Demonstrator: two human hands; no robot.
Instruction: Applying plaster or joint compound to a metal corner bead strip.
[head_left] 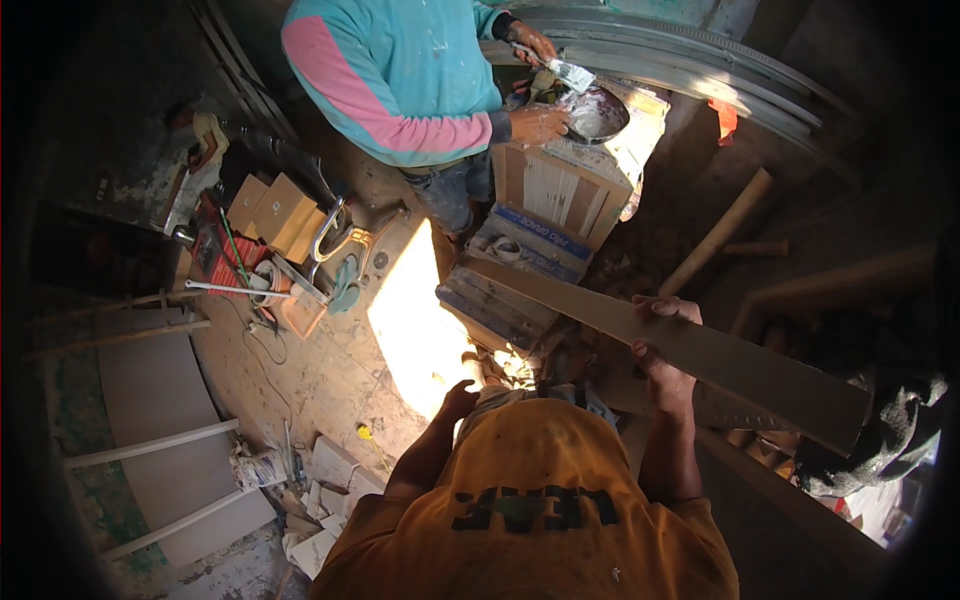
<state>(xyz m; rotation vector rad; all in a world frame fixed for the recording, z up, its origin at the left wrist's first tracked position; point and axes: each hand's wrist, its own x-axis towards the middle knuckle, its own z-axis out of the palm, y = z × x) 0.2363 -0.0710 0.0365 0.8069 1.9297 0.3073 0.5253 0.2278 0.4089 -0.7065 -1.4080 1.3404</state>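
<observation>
My right hand grips a long, narrow greyish-brown board strip, which slants up and leftward over stacked boxes with blue bands. A roll sits on those boxes beside the strip's far end. Another marked strip lies partly hidden under the held one. My left hand hangs low beside a bright sunlit floor patch, fingers loosely apart with nothing visible in them.
A co-worker holds a white-coated tool and a pan. Another person is at left. Cartons, tools, leaning panels, wooden poles, a yellow tape measure and scraps surround me.
</observation>
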